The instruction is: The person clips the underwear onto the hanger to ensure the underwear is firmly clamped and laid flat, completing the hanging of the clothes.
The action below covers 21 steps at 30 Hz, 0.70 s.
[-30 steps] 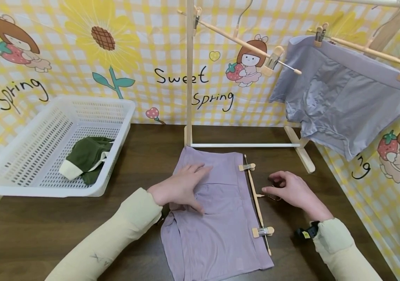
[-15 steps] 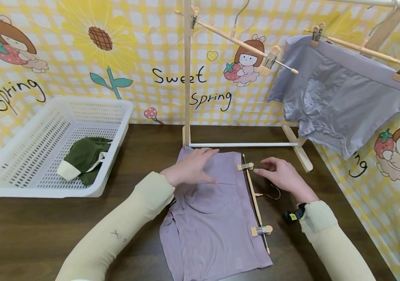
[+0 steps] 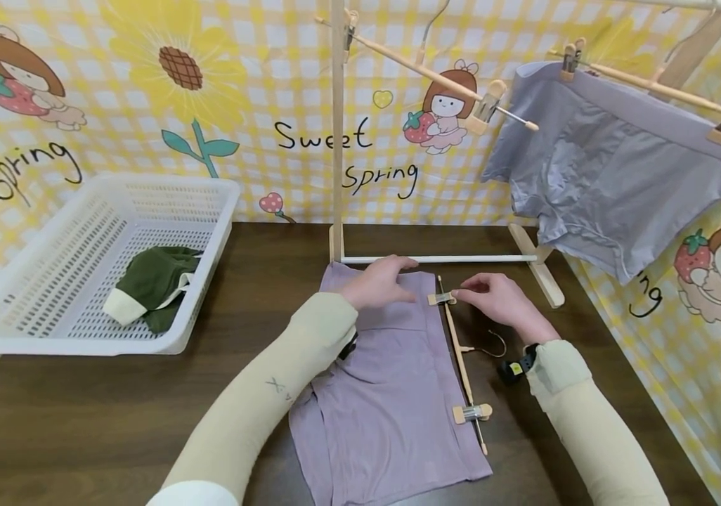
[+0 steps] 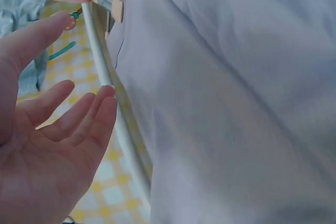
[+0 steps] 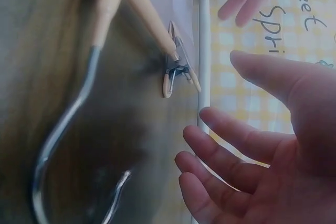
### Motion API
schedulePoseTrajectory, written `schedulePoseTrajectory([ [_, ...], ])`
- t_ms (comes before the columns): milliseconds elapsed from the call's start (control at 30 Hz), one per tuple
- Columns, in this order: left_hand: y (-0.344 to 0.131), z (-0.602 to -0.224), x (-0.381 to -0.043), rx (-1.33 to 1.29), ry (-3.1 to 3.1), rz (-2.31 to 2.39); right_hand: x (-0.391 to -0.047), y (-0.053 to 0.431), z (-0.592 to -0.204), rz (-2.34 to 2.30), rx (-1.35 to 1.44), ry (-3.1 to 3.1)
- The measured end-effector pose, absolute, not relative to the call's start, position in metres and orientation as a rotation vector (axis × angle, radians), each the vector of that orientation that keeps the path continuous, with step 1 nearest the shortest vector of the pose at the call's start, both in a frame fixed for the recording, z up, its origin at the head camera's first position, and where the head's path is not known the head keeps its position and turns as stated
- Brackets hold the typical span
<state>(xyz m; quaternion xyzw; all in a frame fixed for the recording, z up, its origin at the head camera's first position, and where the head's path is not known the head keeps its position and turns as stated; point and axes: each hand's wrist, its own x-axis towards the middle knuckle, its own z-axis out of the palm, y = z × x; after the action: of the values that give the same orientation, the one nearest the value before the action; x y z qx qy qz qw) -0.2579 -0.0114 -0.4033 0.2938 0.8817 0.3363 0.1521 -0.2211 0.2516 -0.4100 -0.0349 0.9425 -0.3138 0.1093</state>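
Lavender shorts lie spread on the dark table, their waistband along a wooden clip hanger. The hanger's far clip and near clip sit at the waistband. Over the far end of the shorts is my left hand, its fingers loosely spread and holding nothing. My right hand hovers beside the far clip, fingertips close to its outer end. In the right wrist view, the thumb and fingers of the right hand are parted, with a gap between them and the clip.
A white basket at the left contains a dark green garment. Behind the shorts stands a wooden rack with a white lower bar. From it hang a bare clip hanger and grey shorts.
My left hand has slid right and away from me across the shorts. My right hand has moved from the hanger's hook up to the far clip.
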Motion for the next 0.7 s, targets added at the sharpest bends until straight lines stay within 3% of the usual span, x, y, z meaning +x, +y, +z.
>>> schedulePoseTrajectory([
  [700,0.018,-0.440,-0.258,0.438,2.702,0.957,-0.232,0.240,-0.417,-0.788,-0.134,2.750],
])
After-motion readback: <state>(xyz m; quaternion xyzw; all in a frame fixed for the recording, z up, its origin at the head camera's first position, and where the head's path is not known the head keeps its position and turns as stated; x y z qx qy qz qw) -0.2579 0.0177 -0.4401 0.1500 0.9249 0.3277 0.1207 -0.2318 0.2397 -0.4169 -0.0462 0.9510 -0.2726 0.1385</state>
